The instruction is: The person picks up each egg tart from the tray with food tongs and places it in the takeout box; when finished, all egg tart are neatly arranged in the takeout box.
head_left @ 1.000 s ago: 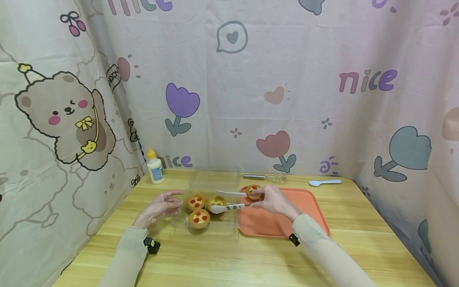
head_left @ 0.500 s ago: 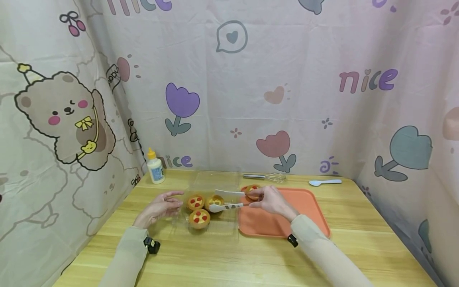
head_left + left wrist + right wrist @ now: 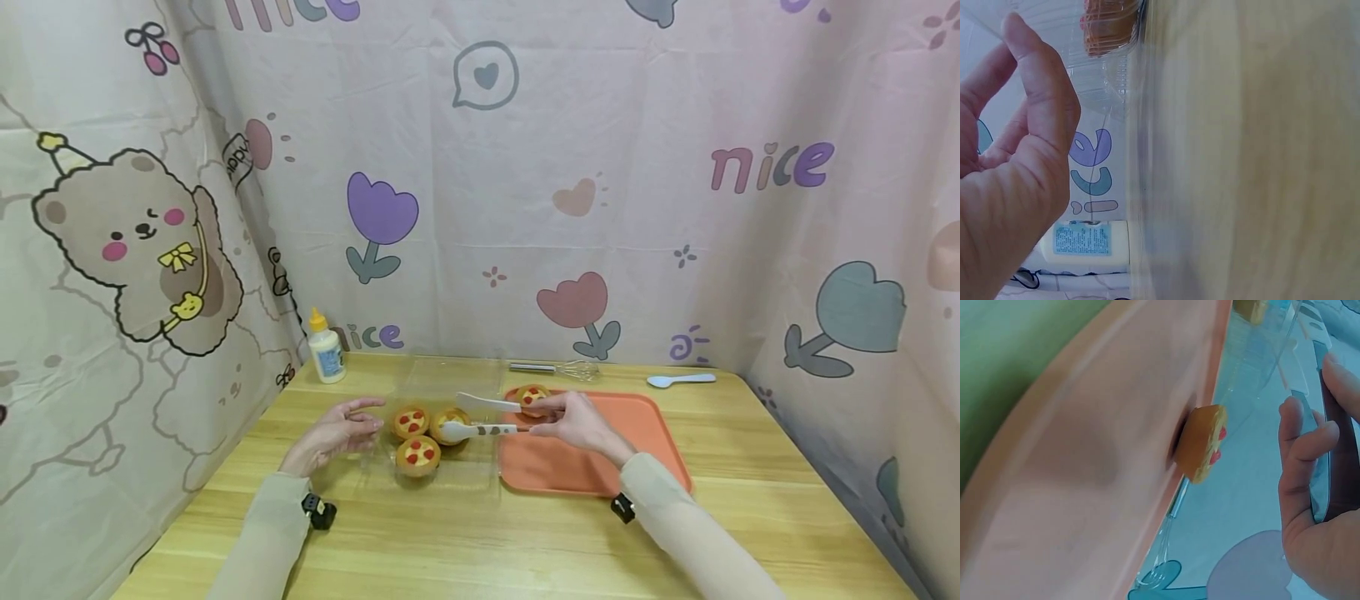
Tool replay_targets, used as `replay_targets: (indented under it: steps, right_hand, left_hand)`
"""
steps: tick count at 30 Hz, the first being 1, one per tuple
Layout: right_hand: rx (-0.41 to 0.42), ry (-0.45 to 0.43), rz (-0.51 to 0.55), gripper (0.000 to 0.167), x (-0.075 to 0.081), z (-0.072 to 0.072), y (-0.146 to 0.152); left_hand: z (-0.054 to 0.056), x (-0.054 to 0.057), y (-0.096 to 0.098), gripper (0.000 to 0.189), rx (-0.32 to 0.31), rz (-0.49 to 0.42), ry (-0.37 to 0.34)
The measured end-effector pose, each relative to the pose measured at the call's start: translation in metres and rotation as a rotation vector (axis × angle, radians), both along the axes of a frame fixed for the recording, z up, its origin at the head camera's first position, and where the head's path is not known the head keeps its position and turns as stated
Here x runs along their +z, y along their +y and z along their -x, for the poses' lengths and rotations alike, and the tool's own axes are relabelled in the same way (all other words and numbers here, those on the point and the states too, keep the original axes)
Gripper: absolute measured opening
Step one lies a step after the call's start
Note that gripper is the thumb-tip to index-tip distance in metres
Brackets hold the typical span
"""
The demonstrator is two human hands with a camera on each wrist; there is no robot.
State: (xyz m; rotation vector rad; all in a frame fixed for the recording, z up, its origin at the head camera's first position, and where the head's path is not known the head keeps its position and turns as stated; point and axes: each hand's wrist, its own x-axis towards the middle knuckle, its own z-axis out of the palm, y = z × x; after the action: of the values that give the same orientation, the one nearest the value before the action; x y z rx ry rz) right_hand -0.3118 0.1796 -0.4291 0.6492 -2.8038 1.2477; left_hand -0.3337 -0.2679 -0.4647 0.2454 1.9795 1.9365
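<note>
My right hand grips a pair of tongs with pale, spoon-like ends and dark handles. The tong arms are spread apart over the right side of a clear plastic box. Below the lower arm lies one egg tart; whether the tongs touch it I cannot tell. Two more tarts with red toppings, one at the back and one at the front, sit left of it. My left hand is at the box's left side, thumb and forefinger apart; contact is unclear.
An orange tray adjoins the box, with one tart in its back left corner. Behind are a whisk and a pale spoon. A glue bottle stands at the back left, before a printed curtain.
The right hand and tongs shift slightly left, then slightly back to the right, and the upper tong arm tilts up a little. The left hand and the tarts stay in place.
</note>
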Motion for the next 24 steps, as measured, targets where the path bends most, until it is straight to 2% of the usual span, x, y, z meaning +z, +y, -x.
replay_targets:
  steps: [6, 14, 18, 24]
  right_hand:
    - [-0.013, -0.039, 0.041, 0.044, -0.004, -0.002, 0.011]
    - [-0.010, -0.101, 0.161, 0.047, -0.012, -0.001, 0.031]
    - [-0.031, -0.108, 0.176, 0.051, -0.013, -0.001, 0.042]
    - [-0.073, -0.073, 0.137, 0.049, -0.012, -0.002, 0.059]
  left_hand:
    - [0.000, 0.000, 0.001, 0.066, 0.007, 0.005, -0.001]
    - [-0.001, 0.000, 0.002, 0.068, 0.001, -0.005, -0.005]
    - [-0.001, 0.000, 0.002, 0.067, 0.003, -0.010, -0.008]
    - [-0.001, 0.002, 0.002, 0.066, 0.009, -0.001, -0.008]
